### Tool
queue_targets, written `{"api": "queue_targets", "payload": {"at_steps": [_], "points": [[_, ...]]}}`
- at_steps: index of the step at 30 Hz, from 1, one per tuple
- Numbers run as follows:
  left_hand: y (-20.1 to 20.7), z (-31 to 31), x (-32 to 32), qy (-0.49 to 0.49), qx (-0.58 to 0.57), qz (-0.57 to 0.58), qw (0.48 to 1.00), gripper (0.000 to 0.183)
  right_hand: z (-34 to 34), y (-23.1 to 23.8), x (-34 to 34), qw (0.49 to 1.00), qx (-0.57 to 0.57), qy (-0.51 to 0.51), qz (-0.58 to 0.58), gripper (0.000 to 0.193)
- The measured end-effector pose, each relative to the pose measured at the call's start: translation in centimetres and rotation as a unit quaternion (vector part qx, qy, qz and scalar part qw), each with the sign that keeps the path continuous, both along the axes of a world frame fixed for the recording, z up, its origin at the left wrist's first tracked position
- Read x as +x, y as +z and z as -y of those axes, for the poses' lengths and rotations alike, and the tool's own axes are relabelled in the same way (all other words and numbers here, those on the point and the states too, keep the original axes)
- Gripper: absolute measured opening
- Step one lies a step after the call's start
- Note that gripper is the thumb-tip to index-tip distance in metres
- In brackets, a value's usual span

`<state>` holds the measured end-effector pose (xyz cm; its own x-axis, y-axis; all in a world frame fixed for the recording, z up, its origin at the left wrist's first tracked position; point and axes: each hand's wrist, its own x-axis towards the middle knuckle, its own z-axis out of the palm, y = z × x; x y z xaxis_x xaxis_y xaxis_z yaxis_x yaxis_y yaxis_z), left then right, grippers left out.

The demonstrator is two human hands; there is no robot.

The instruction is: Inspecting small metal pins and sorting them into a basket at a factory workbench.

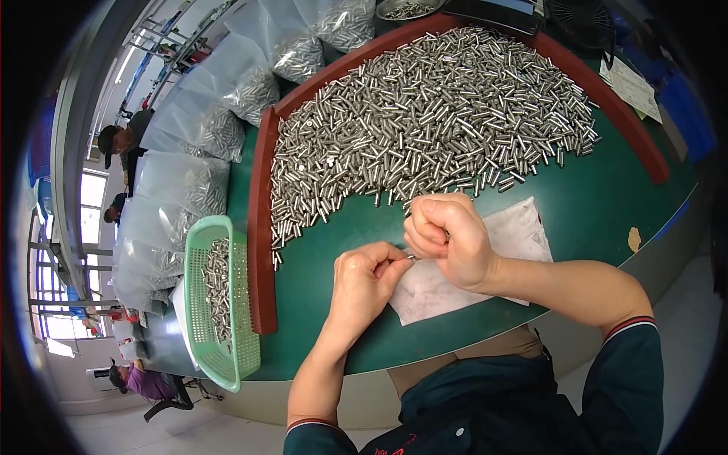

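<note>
A big heap of small shiny metal pins (425, 114) covers the far part of the green table (326, 262). Between thumb and forefinger, my left hand (362, 284) pinches one small metal pin (412, 257), whose end pokes out to the right. My right hand (453, 239) is curled into a fist just beside it, raised over a stained white cloth (508, 235). What lies inside that fist is hidden by the fingers. A few loose pins from the heap's near edge lie just beyond the right hand.
Dark red wooden rails (263, 227) border the heap at left, back and right. A green plastic basket (235, 303) with more pins stands at the left. Several clear bags (205, 182) of pins line the table beyond it. Other people (152, 383) are farther off.
</note>
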<state>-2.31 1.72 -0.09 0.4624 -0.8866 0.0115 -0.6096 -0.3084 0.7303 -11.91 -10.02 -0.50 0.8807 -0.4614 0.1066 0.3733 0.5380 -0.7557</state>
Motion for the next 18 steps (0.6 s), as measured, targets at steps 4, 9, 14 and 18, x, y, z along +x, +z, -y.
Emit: {"api": "queue_targets", "payload": {"at_steps": [4, 9, 14, 18], "points": [[-0.1, 0.0, 0.2, -0.006, -0.002, -0.007, 1.000, 0.010, -0.2, 0.0, 0.1, 1.000, -0.018, 0.006, 0.006, 0.033], [0.4, 0.5, 0.1, -0.011, 0.006, -0.003, 1.000, 0.010, -0.8, 0.3, -0.1, 0.997, -0.070, -0.018, 0.004, 0.031], [0.6, 0.6, 0.1, -0.010, 0.005, -0.006, 1.000, 0.009, -1.1, -0.2, 0.2, 0.995, -0.094, -0.030, -0.001, 0.030], [0.4, 0.4, -0.1, 0.006, -0.011, -0.011, 1.000, 0.008, -1.8, 0.2, -0.2, 0.989, -0.142, -0.053, 0.000, 0.031]]}}
